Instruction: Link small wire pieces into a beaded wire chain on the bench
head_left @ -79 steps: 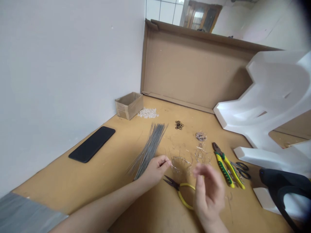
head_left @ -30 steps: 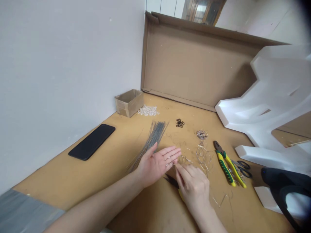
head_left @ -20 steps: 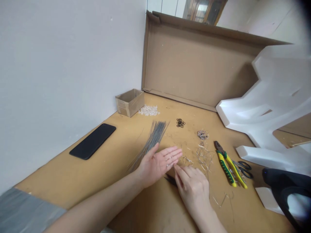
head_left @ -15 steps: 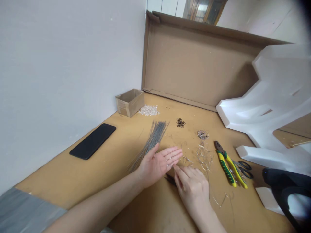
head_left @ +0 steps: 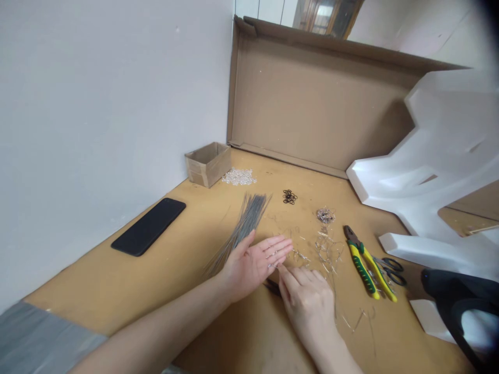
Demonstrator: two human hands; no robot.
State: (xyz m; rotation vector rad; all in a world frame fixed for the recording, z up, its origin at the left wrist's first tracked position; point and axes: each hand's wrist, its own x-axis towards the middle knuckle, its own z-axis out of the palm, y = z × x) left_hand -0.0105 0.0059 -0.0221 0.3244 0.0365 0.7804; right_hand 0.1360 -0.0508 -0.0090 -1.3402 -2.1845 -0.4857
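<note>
My left hand (head_left: 255, 264) lies palm up, its fingers stretched out flat. Small silvery bits (head_left: 273, 253) rest across those fingers, too tiny to name for certain. Beside the fingertips, my right hand (head_left: 307, 298) has its thumb and forefinger pinched together; what they hold is too small to make out. Behind the left hand a bundle of thin grey wires (head_left: 251, 213) is spread on the table. Short bent wire pieces (head_left: 300, 255) lie just past the fingertips. A dark tool (head_left: 273, 286) is partly hidden beneath the hands.
Green-and-yellow pliers (head_left: 362, 262) and black-handled scissors (head_left: 393, 271) lie at right, near tangled wire (head_left: 327, 249). Farther back are black rings (head_left: 289, 196), clear beads (head_left: 239, 176) and a small cardboard box (head_left: 208, 165). A black phone (head_left: 148, 227) lies left. White foam (head_left: 448, 156) stands right.
Almost nothing differs. My right hand has shifted very slightly at the left fingertips, still pinched, while the left palm stays in place.
</note>
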